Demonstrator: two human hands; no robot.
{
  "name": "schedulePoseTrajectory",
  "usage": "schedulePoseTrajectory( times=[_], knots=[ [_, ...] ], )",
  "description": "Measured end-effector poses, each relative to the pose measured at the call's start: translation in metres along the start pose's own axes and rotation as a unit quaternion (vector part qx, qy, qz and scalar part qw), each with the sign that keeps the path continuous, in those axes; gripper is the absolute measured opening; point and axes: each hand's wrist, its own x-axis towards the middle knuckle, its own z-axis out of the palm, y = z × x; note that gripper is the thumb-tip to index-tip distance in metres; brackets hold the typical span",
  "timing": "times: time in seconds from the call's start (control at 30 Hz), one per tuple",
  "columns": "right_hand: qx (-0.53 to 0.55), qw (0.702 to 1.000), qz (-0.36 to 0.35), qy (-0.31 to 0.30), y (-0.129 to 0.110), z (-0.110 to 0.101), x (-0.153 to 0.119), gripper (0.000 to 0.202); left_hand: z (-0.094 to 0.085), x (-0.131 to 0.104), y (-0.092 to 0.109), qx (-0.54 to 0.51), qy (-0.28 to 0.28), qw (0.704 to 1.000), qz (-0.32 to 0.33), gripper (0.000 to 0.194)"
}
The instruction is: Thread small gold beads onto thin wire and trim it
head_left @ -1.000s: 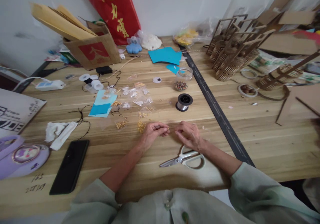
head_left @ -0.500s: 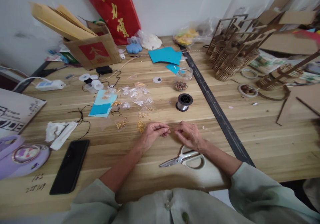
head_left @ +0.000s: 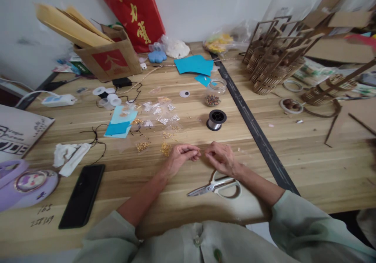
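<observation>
My left hand (head_left: 184,156) is closed in a pinch just right of a pile of small gold beads (head_left: 166,149); what it holds is too small to make out. Facing it across a narrow gap, my right hand (head_left: 221,158) has its fingers curled and pressed together, their contents hidden. White-handled scissors (head_left: 217,186) lie on the table below my right hand, blades toward the left. A black spool of thin clear or silvery line (head_left: 216,120) stands beyond the hands. Small bags of gold beads (head_left: 143,146) and silvery pieces (head_left: 164,119) are spread to the left.
A glass jar of mixed beads (head_left: 214,98) stands behind the spool. At left are a black phone (head_left: 82,196), blue cards (head_left: 118,128) and a paper bag (head_left: 108,59). Small bamboo baskets (head_left: 268,69) crowd the back right. A dark strip (head_left: 249,118) crosses the wooden table.
</observation>
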Motion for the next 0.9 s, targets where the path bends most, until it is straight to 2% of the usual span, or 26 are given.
schedulePoseTrajectory(
  times=[0.9],
  knots=[
    [-0.011,1.0,-0.003,0.003,0.0004,0.0005,0.0005,0.007,0.0014,0.0003,0.0002,0.016,0.011,1.0,0.014,0.026]
  ],
)
